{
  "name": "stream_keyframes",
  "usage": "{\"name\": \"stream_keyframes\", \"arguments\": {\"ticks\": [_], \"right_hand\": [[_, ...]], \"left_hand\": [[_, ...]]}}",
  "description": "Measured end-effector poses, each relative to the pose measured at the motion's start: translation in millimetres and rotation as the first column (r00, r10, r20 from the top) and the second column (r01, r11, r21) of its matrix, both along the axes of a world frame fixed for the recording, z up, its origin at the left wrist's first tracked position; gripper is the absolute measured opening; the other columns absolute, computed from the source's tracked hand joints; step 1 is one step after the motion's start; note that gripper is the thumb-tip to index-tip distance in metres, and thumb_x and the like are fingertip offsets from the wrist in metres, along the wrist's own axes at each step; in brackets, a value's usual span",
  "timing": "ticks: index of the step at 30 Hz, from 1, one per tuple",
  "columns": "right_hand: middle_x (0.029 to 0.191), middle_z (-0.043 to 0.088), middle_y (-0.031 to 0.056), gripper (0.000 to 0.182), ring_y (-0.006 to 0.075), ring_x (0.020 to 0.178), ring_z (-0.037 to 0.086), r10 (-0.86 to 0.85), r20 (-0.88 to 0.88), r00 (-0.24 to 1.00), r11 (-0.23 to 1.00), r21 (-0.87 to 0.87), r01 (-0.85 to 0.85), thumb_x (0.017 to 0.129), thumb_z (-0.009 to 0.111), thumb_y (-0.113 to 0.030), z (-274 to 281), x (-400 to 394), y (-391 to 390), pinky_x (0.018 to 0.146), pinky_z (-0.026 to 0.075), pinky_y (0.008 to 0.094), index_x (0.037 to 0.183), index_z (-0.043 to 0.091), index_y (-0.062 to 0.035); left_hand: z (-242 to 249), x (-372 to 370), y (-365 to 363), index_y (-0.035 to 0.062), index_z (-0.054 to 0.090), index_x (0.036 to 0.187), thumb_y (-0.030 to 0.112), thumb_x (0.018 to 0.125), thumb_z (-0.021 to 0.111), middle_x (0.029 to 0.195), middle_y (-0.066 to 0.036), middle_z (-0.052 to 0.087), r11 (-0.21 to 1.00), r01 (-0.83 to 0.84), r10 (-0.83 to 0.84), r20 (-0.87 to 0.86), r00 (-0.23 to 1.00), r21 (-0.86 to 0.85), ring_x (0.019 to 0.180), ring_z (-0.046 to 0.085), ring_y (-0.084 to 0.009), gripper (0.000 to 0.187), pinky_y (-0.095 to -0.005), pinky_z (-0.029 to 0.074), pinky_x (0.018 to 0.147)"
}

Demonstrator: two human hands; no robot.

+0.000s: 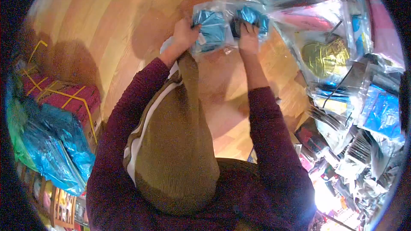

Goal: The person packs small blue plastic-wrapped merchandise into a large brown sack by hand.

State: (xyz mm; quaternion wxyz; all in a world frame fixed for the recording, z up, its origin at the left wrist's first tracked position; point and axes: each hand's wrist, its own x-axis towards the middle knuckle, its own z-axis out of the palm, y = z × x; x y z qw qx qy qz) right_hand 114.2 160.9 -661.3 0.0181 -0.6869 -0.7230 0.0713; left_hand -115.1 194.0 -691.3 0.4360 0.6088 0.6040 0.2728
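A clear plastic bag (231, 6) lies over the wood-look floor in front of me, with shiny blue foil packs (212, 23) showing in its left and right parts. My left hand (186, 34) is closed on the bag's left edge, beside the larger blue pack. On the right part, my right hand (248, 37) has its fingers bent down onto the bag, by the second blue pack (252, 15). A small dark patch (235, 26) shows at those fingers; what it is I cannot make out. A small white label (201, 39) shows near the left hand.
Clear bags with a gold foil item (326, 57) and a blue pack (381, 110) pile up along the right. A red carton (70, 98) with yellow strapping stands left, behind a blue plastic bag (55, 141). My raised brown-trousered knee (175, 145) sits between my arms.
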Motion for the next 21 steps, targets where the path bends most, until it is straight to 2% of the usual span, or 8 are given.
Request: {"name": "stream_keyframes", "arguments": {"ticks": [4, 6, 7, 9, 11, 14, 18, 21], "right_hand": [[0.115, 0.046, 0.0185, 0.040, 0.0338, 0.110, 0.040, 0.002, 0.272, 0.962, 0.980, 0.192, -0.056, 0.065, 0.054, -0.004, -13, 34, -7, 0.091, 0.035, 0.0375, 0.105, 0.052, -0.0010], [0.113, 0.049, 0.0187, 0.046, 0.0352, 0.108, 0.041, -0.517, -0.166, 0.840, 0.849, 0.022, 0.528, 0.062, 0.058, -0.006, 22, 24, 2, 0.093, 0.034, 0.0376, 0.108, 0.051, -0.0015], [0.111, 0.050, 0.0187, 0.047, 0.0362, 0.105, 0.044, -0.459, -0.350, 0.816, 0.857, 0.069, 0.511, 0.063, 0.056, -0.005, 31, 12, 4, 0.093, 0.033, 0.0403, 0.110, 0.050, -0.0017], [0.111, 0.050, 0.0184, 0.043, 0.0347, 0.105, 0.043, -0.063, -0.091, 0.994, 0.914, 0.395, 0.094, 0.065, 0.053, -0.004, 6, -5, 5, 0.092, 0.032, 0.0419, 0.109, 0.051, -0.0028], [0.110, 0.050, 0.0172, 0.038, 0.0324, 0.104, 0.044, 0.236, 0.007, 0.972, 0.890, 0.399, -0.219, 0.067, 0.049, -0.003, 1, -42, 10, 0.091, 0.033, 0.0416, 0.105, 0.053, -0.0044], [0.110, 0.050, 0.0164, 0.036, 0.0305, 0.105, 0.043, 0.193, -0.033, 0.981, 0.947, 0.270, -0.177, 0.067, 0.046, -0.003, -14, -36, 16, 0.091, 0.033, 0.0403, 0.102, 0.055, -0.0053], [0.109, 0.051, 0.0158, 0.035, 0.0315, 0.103, 0.045, 0.032, 0.039, 0.999, 0.970, 0.240, -0.040, 0.063, 0.049, 0.000, -6, 34, 12, 0.092, 0.033, 0.0401, 0.097, 0.058, -0.0050], [0.100, 0.057, 0.0146, 0.033, 0.0305, 0.089, 0.055, -0.467, -0.133, 0.874, 0.852, 0.198, 0.485, 0.064, 0.048, -0.002, -15, 87, -4, 0.077, 0.045, 0.0357, 0.096, 0.058, -0.0030]], "left_hand": [[2, -2, -9, -0.0065, 0.054, 0.074, 0.021, 0.069, 0.063, 0.077, -0.025, 0.056, 0.984, -0.061, 0.069, -0.037, 0.997, 0.168, 0.077, 0.055, -0.0406, 0.029, -0.0449, 0.043, 0.067], [-3, 3, -4, -0.0072, 0.054, 0.078, 0.020, 0.068, 0.063, 0.077, -0.026, 0.056, 1.000, -0.007, 0.008, -0.035, 0.999, 0.030, 0.078, 0.054, -0.0418, 0.030, -0.0452, 0.044, 0.068], [0, 5, -3, -0.0072, 0.054, 0.078, 0.020, 0.068, 0.063, 0.077, -0.026, 0.056, 0.999, -0.002, 0.003, -0.033, 0.999, 0.032, 0.078, 0.054, -0.0418, 0.030, -0.0452, 0.044, 0.068], [9, 5, -3, -0.0075, 0.053, 0.080, 0.018, 0.067, 0.063, 0.078, -0.026, 0.056, 0.993, 0.015, -0.024, -0.074, 0.997, -0.117, 0.078, 0.054, -0.0421, 0.030, -0.0453, 0.043, 0.068], [23, 5, -4, -0.0071, 0.054, 0.080, 0.017, 0.067, 0.063, 0.077, -0.027, 0.056, 0.999, 0.006, -0.008, -0.057, 0.998, -0.035, 0.077, 0.054, -0.0423, 0.029, -0.0454, 0.043, 0.067], [20, 0, -5, -0.0060, 0.054, 0.078, 0.017, 0.066, 0.063, 0.075, -0.026, 0.055, 0.996, -0.035, 0.039, -0.044, 0.998, 0.085, 0.074, 0.053, -0.0424, 0.027, -0.0454, 0.043, 0.064], [-10, -6, -9, -0.0049, 0.055, 0.076, 0.016, 0.066, 0.063, 0.071, -0.026, 0.055, 0.990, -0.024, 0.026, -0.014, 1.000, 0.137, 0.069, 0.053, -0.0422, 0.025, -0.0455, 0.043, 0.060], [-8, -3, -7, -0.0052, 0.055, 0.073, 0.017, 0.067, 0.063, 0.069, -0.026, 0.054, 0.980, -0.063, 0.045, 0.096, 0.994, 0.190, 0.069, 0.054, -0.0417, 0.024, -0.0452, 0.043, 0.059]]}}
